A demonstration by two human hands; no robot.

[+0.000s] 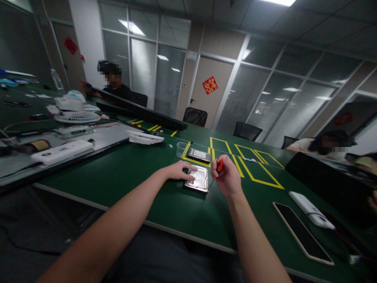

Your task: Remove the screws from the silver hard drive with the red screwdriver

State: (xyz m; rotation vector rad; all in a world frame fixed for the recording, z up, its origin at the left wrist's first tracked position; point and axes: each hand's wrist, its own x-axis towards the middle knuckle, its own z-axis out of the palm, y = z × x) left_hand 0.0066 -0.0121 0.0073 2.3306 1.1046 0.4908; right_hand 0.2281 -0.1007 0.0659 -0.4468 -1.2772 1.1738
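Observation:
A silver hard drive (200, 179) lies on the green table near its front edge. My left hand (179, 171) holds it from the left, with thumb and fingers on its top. My right hand (227, 176) is closed around the red-orange handle of a screwdriver (220, 165). The thin shaft slants down to the drive's right side; whether its tip touches is unclear. Just behind, a second hard drive (199, 155) with a pale label lies inside a yellow-taped outline. Beside that one stands a clear plastic cup (182, 149).
A white fan part (146, 137) and a white power strip (63, 152) lie to the left, near a long black panel (141, 110). On the right are a phone (303, 232), a white device (311, 210) and a large black panel (326, 184). Other people (116, 88) sit around the table.

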